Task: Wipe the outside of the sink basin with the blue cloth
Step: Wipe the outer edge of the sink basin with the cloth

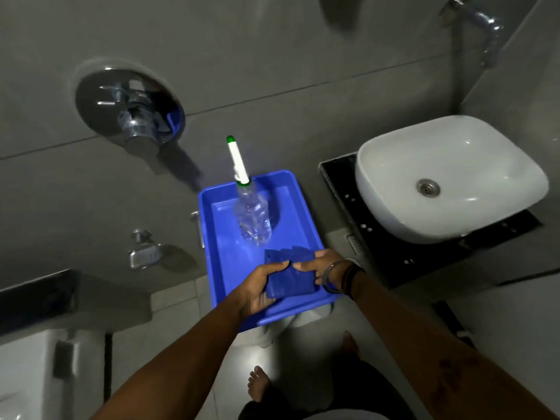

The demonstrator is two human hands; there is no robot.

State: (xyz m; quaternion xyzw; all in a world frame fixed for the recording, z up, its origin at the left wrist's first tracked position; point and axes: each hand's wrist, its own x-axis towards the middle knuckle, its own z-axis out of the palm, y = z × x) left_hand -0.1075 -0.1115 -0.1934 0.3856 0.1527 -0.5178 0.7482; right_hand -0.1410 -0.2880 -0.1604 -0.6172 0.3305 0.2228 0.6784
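Note:
A folded blue cloth (291,275) is held over the near end of a blue plastic tray (224,237). My left hand (260,287) grips its left edge, thumb on top. My right hand (325,265), with bangles at the wrist, pinches its right edge. The white sink basin (448,177) sits to the right on a black counter (339,180), apart from both hands. Its outer wall faces the tray.
A clear spray bottle (253,213) with a white and green nozzle stands in the tray. A chrome shower mixer (133,113) and a soap holder (144,253) are on the grey wall. A tap (485,28) is above the basin. My bare foot (259,384) is below.

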